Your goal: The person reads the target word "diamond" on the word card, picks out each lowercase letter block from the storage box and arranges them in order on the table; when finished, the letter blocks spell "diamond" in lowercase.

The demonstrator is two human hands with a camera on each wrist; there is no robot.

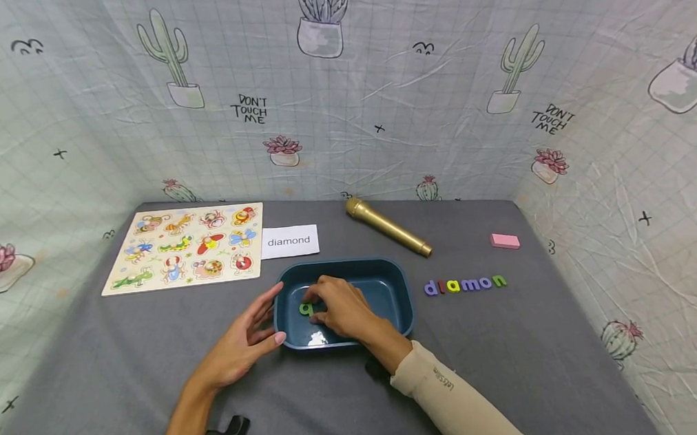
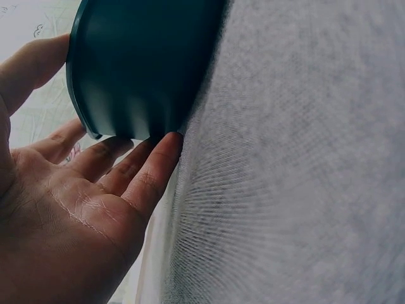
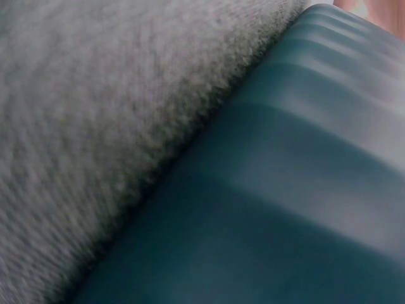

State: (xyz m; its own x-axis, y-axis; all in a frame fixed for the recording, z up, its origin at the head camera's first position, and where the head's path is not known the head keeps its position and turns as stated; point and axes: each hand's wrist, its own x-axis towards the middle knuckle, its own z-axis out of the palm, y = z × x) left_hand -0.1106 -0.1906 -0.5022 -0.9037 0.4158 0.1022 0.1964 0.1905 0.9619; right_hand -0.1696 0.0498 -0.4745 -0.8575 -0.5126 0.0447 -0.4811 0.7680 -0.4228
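A blue plastic tray (image 1: 386, 290) lies on the grey cloth. My left hand (image 1: 235, 348) rests against its left end, thumb near the front corner and fingers further back. In the left wrist view, the fairly straight fingers and the thumb of that left hand (image 2: 82, 196) touch the tray's outer wall (image 2: 139, 69). Inside the tray, my right hand (image 1: 344, 308) reaches down with bent fingers around a green letter (image 1: 305, 310). Whether they pinch it is not clear. The right wrist view shows mostly the tray's ribbed outer side (image 3: 266, 190) and cloth; the right hand's fingers are hidden there.
Coloured letters (image 1: 466, 284) spelling "diamon" lie right of the tray. Behind it are a card (image 1: 290, 241) reading "diamond" and a gold microphone (image 1: 387, 226). An insect puzzle board (image 1: 195, 248) lies back left, a pink block (image 1: 505, 241) back right. Printed curtains surround the table.
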